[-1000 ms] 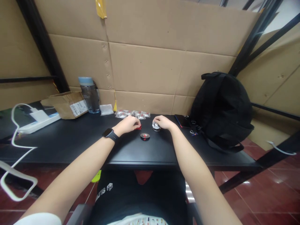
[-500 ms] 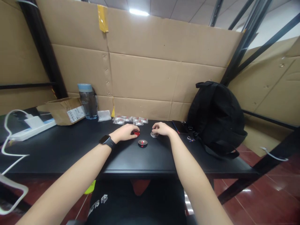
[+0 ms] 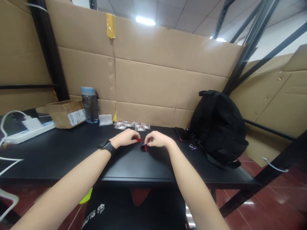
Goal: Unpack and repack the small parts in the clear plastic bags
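My left hand [image 3: 130,137] curls its fingers and thumb around a small bundle of red cord [image 3: 138,140], which pokes out at the fingertips near the desk. My right hand [image 3: 155,139] reaches down beside it, fingers bent together over a small round black case [image 3: 143,148]. A red loop [image 3: 145,147] hangs at the front of this case. Most of the case is covered by the right fingers, and whatever they pinch is hidden. The silver disc seen earlier no longer shows.
Several clear packets with silver and red pieces [image 3: 131,124] lie behind my hands, near a white packet [image 3: 105,119]. A bottle [image 3: 90,105], a cardboard box [image 3: 64,113] and a power strip [image 3: 31,131] stand left. A black backpack [image 3: 218,127] and keys [image 3: 192,147] are right.
My right hand has moved left from the silver disc's spot to the round case, now covering much of it. The left hand stays on the red cord. The view has shifted slightly.
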A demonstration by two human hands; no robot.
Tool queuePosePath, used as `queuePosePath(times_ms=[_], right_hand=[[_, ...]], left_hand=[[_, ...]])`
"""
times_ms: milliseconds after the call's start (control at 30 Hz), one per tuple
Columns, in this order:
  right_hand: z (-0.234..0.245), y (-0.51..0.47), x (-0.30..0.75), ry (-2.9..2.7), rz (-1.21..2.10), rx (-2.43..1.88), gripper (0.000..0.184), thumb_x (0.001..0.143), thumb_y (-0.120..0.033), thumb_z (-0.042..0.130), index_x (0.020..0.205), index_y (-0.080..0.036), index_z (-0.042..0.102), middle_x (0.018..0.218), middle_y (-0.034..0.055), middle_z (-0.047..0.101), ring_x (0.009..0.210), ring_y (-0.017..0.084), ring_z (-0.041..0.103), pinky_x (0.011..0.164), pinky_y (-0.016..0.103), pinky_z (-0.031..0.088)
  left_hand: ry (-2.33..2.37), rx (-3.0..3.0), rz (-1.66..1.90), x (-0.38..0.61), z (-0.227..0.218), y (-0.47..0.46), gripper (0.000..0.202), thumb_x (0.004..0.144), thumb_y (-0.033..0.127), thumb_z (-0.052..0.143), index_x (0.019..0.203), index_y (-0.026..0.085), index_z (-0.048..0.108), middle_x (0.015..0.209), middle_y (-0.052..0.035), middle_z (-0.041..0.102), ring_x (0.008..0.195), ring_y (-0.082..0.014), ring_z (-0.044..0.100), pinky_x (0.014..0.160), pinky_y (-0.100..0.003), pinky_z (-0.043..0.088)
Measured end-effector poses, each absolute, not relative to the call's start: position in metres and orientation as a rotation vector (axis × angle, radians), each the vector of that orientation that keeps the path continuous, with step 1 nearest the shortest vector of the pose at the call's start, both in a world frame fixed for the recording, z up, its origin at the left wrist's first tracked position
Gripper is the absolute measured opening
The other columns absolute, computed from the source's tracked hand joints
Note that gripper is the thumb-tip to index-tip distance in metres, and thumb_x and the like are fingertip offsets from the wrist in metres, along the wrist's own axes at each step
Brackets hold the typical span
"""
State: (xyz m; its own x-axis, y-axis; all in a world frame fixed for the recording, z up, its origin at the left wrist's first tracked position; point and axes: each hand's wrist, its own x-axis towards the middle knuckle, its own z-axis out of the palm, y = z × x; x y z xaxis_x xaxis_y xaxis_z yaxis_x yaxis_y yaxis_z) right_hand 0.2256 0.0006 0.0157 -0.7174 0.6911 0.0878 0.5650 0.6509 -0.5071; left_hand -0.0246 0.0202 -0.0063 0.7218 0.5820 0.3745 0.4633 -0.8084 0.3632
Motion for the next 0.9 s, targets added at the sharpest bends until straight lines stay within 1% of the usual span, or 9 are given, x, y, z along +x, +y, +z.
queuePosePath(times_ms=[67, 167, 267, 433, 533, 633, 700, 800, 900], right_hand=[[0.016, 0.004, 0.231, -2.474, 0.631, -1.005, 0.015, 0.082, -0.020, 0.070, 0.093, -0.019, 0.079, 0.076, -0.0004, 0.073, 0.066, 0.012, 0.062, 0.066, 0.023, 0.046], [0.016, 0.009, 0.234, -2.322, 0.622, -0.953, 0.017, 0.085, -0.029, 0.071, 0.096, -0.018, 0.079, 0.082, 0.0021, 0.074, 0.070, 0.014, 0.063, 0.069, 0.025, 0.047], [0.015, 0.011, 0.234, -2.266, 0.672, -0.895, 0.023, 0.084, -0.036, 0.074, 0.097, -0.018, 0.080, 0.087, 0.0045, 0.075, 0.075, 0.016, 0.065, 0.072, 0.027, 0.049], [0.014, 0.012, 0.233, -2.219, 0.766, -0.769, 0.026, 0.079, -0.039, 0.079, 0.095, -0.019, 0.082, 0.092, 0.0061, 0.076, 0.083, 0.019, 0.067, 0.081, 0.029, 0.050], [0.011, 0.012, 0.231, -2.190, 0.812, -0.751, 0.029, 0.078, -0.042, 0.080, 0.095, -0.019, 0.082, 0.091, 0.0061, 0.076, 0.082, 0.019, 0.068, 0.081, 0.029, 0.051], [0.008, 0.013, 0.230, -2.168, 0.879, -0.767, 0.033, 0.075, -0.044, 0.082, 0.097, -0.019, 0.082, 0.092, 0.0061, 0.077, 0.081, 0.019, 0.068, 0.080, 0.030, 0.052], [0.008, 0.014, 0.230, -2.189, 0.933, -0.831, 0.036, 0.079, -0.046, 0.077, 0.103, -0.019, 0.081, 0.087, 0.0053, 0.076, 0.073, 0.017, 0.065, 0.071, 0.029, 0.051], [0.007, 0.018, 0.234, -2.188, 0.950, -0.912, 0.030, 0.087, -0.039, 0.068, 0.104, -0.017, 0.079, 0.084, 0.0049, 0.074, 0.070, 0.016, 0.061, 0.065, 0.027, 0.048], [0.002, 0.027, 0.243, -2.044, 0.766, -1.150, 0.023, 0.091, -0.024, 0.055, 0.096, -0.017, 0.076, 0.081, 0.0039, 0.072, 0.067, 0.015, 0.060, 0.062, 0.024, 0.046]], left_hand=[[0.808, 2.638, 0.787, -0.022, -0.003, 0.017, 0.022, 0.087, 0.032, 0.065, 0.102, 0.022, 0.077, 0.101, -0.0055, 0.077, 0.094, -0.0209, 0.070, 0.088, -0.029, 0.050], [0.768, 2.432, 0.813, -0.017, 0.000, 0.012, 0.029, 0.092, 0.040, 0.061, 0.104, 0.019, 0.077, 0.097, -0.0060, 0.077, 0.089, -0.0207, 0.069, 0.085, -0.030, 0.052], [0.754, 2.276, 0.770, -0.013, 0.001, 0.009, 0.033, 0.090, 0.045, 0.064, 0.102, 0.016, 0.076, 0.091, -0.0063, 0.077, 0.081, -0.0198, 0.069, 0.080, -0.030, 0.053], [0.735, 2.149, 0.809, -0.007, -0.001, 0.006, 0.033, 0.087, 0.044, 0.068, 0.102, 0.015, 0.075, 0.092, -0.0070, 0.076, 0.079, -0.0189, 0.067, 0.078, -0.030, 0.053], [0.731, 2.186, 0.771, -0.005, -0.003, 0.006, 0.033, 0.089, 0.046, 0.065, 0.097, 0.015, 0.074, 0.089, -0.0064, 0.074, 0.079, -0.0188, 0.065, 0.075, -0.029, 0.051], [0.739, 2.249, 0.737, -0.004, -0.007, 0.008, 0.034, 0.093, 0.047, 0.059, 0.096, 0.015, 0.072, 0.091, -0.0058, 0.073, 0.082, -0.0192, 0.064, 0.077, -0.029, 0.050], [0.783, 2.305, 0.794, -0.005, -0.009, 0.012, 0.034, 0.095, 0.047, 0.055, 0.096, 0.016, 0.070, 0.090, -0.0054, 0.072, 0.083, -0.0196, 0.064, 0.078, -0.029, 0.050], [0.920, 2.382, 0.998, -0.011, -0.010, 0.018, 0.031, 0.097, 0.044, 0.051, 0.093, 0.019, 0.067, 0.088, -0.0051, 0.071, 0.082, -0.0204, 0.065, 0.079, -0.031, 0.049], [1.032, 2.388, 1.084, -0.018, -0.009, 0.021, 0.024, 0.094, 0.040, 0.055, 0.090, 0.020, 0.067, 0.088, -0.0056, 0.073, 0.080, -0.0211, 0.066, 0.077, -0.031, 0.050]])
